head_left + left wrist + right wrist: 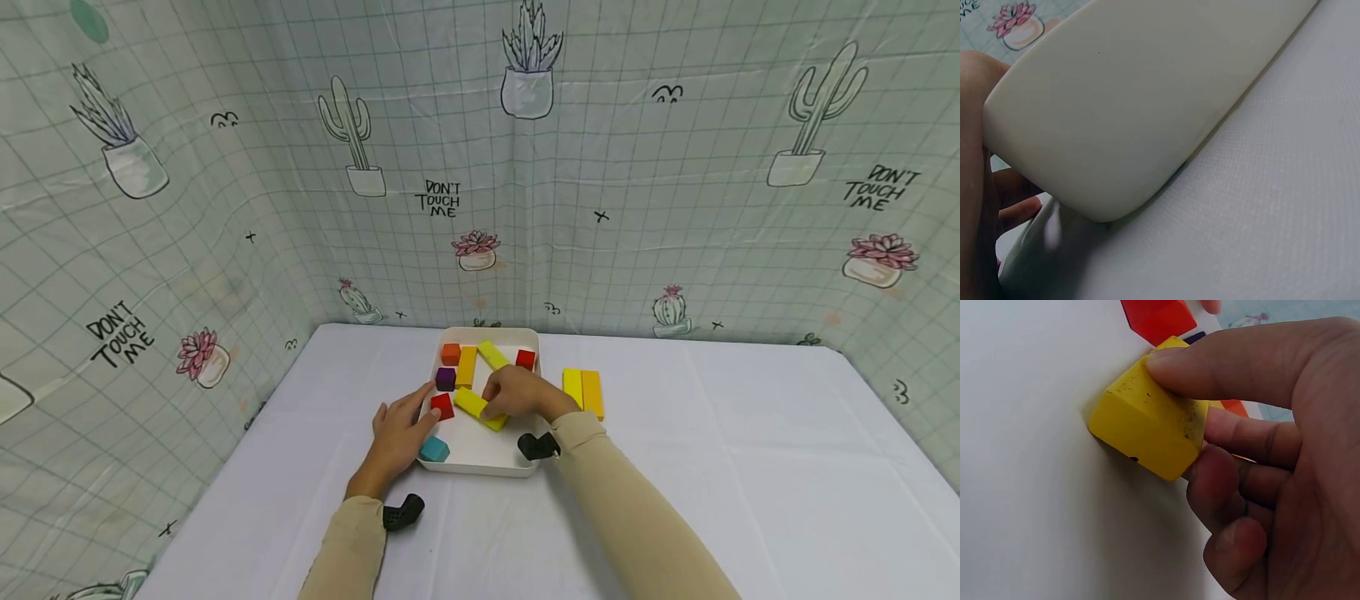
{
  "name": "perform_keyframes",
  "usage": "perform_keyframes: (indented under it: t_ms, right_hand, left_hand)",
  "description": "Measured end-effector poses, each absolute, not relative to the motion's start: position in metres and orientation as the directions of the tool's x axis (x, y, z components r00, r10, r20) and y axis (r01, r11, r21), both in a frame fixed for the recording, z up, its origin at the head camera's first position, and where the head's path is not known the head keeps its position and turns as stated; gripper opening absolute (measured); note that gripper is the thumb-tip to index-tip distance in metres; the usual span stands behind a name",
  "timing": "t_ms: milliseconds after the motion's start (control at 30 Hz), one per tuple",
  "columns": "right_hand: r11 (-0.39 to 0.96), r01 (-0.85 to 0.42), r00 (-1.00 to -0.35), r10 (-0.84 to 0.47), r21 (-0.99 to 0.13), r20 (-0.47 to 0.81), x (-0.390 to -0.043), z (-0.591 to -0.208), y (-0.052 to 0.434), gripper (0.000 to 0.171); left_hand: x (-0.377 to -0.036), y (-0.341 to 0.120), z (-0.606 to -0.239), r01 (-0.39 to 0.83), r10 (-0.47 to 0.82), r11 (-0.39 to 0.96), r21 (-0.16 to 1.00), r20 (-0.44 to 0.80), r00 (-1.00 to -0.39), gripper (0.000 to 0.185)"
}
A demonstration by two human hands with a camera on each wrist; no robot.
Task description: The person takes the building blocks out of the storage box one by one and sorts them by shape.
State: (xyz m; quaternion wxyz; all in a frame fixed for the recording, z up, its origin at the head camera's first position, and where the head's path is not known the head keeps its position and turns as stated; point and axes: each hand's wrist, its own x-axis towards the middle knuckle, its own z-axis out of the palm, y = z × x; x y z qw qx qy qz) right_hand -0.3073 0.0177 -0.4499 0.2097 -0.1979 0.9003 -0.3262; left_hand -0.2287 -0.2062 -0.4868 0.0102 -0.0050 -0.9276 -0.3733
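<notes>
A white tray sits mid-table with coloured blocks in it. My right hand grips a long yellow block by its end, thumb on top and fingers underneath; the yellow block rests on the tray floor. My left hand lies with straight fingers against the tray's left wall, thumb by a red cube. The left wrist view shows the tray's outer wall and my left hand beside it.
Also in the tray are a purple cube, an orange cube, an orange bar, a yellow-green bar, another red cube and a teal block. Yellow and orange bars lie right of the tray. Patterned curtains enclose the table.
</notes>
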Motion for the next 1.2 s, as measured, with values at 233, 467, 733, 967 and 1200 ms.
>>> perform_keyframes:
  t_ms: [233,467,733,967,1200]
  right_hand:
    - [0.671,-0.236,-0.831,-0.515,-0.703,-0.212,-0.307,-0.45,0.021,0.015]
    - [0.655,-0.206,-0.843,-0.496,-0.727,-0.207,-0.305,-0.45,0.024,0.025]
    - [0.62,-0.189,-0.879,-0.453,-0.761,-0.15,-0.305,-0.451,0.024,0.038]
    - [0.575,-0.165,-0.9,-0.421,-0.802,-0.116,-0.307,-0.451,0.025,0.039]
    - [0.467,-0.086,-0.93,-0.356,-0.88,-0.097,-0.307,-0.446,0.028,0.043]
  left_hand:
    - [-0.228,-0.205,-0.485,0.012,-0.001,0.714,0.7,0.017,-1.0,0.058]
    - [-0.226,-0.205,-0.486,0.012,0.0,0.719,0.695,0.017,-1.0,0.058]
    - [-0.224,-0.204,-0.485,0.014,0.006,0.72,0.694,0.015,-1.0,0.057]
    - [-0.222,-0.205,-0.482,0.009,0.005,0.723,0.691,0.007,-1.0,0.057]
    - [-0.222,-0.203,-0.482,0.007,0.005,0.723,0.691,0.006,-1.0,0.058]
